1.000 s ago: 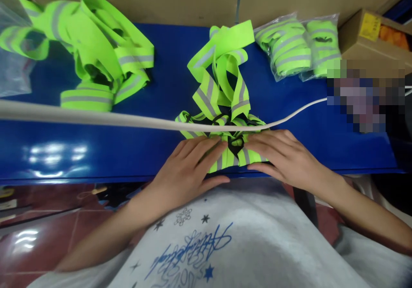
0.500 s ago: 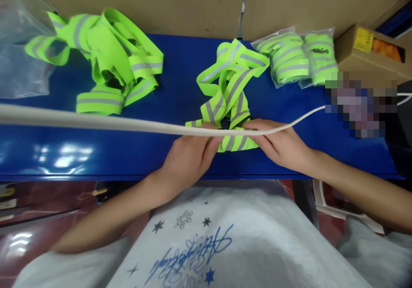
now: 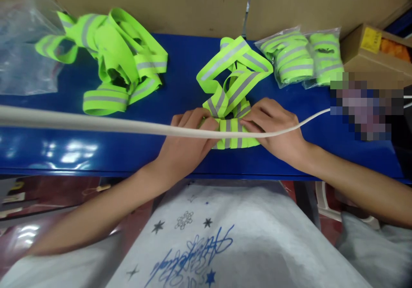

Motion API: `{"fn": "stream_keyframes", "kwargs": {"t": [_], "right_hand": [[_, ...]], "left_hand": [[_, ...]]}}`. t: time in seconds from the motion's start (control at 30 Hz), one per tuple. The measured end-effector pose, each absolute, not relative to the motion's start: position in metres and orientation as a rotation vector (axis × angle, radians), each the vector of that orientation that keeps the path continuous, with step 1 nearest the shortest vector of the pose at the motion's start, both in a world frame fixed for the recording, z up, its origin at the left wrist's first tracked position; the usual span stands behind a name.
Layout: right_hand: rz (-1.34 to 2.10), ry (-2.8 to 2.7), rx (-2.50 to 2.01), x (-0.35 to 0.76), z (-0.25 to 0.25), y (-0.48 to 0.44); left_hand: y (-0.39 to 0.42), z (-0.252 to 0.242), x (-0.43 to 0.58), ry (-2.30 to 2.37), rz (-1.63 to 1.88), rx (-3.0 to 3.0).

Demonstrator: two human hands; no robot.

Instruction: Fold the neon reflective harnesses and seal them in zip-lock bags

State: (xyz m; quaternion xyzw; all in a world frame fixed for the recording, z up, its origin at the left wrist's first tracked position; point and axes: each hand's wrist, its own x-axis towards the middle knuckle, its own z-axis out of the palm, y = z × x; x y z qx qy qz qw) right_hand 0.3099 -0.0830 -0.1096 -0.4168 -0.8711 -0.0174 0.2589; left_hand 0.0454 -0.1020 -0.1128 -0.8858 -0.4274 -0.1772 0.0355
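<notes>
A neon yellow-green reflective strap (image 3: 236,91) with grey stripes lies loosely looped near the middle of the blue table (image 3: 180,80). My left hand (image 3: 189,140) pinches the near, folded end of this strap from the left. From the right, my right hand (image 3: 275,127) grips the same folded part, its fingertips close to those of my left. Loose loops of the strap spread out beyond both hands. A white cord (image 3: 128,125) crosses in front of the camera and covers part of both hands.
Left on the table is a tangled heap of similar straps (image 3: 112,56), beside clear plastic bags (image 3: 27,60). Bagged straps (image 3: 294,58) lie at the back right, next to a cardboard box (image 3: 357,50) with orange contents. A blurred-out patch (image 3: 363,105) covers something at right.
Both hands have shifted slightly away from me, fingers now bent over the strap. The strap's near folds look flatter and straighter between them, and its far loops have opened a little.
</notes>
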Motion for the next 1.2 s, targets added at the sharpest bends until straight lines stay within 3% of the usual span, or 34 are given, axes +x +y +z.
{"fn": "stream_keyframes", "kwargs": {"t": [0.17,0.3,0.53,0.7,0.77,0.9,1.2], "right_hand": [[-0.206,-2.594,-0.826,0.326,-0.109,-0.092],[-0.263,-2.606,-0.862,0.329,-0.111,-0.102],[0.151,-2.466,-0.950,0.327,-0.107,-0.095],[0.453,-2.310,-1.136,0.328,-0.104,-0.083],[0.379,-2.266,-1.193,0.326,-0.107,-0.076],[0.093,-2.287,-1.107,0.321,-0.114,-0.067],[-0.043,-2.571,-1.056,0.328,-0.113,-0.082]], "left_hand": [[-0.101,-0.116,0.018,-1.031,-0.672,-2.911],[-0.097,-0.120,0.010,-0.954,-0.698,-2.927],[-0.088,-0.108,0.027,-1.078,-0.765,-2.930],[-0.062,-0.100,0.037,-1.541,-0.658,-3.043],[-0.053,-0.103,0.040,-1.606,-0.579,-3.026],[-0.044,-0.116,0.046,-1.341,-0.764,-2.860],[-0.055,-0.116,0.026,-0.815,-0.706,-3.026]]}}
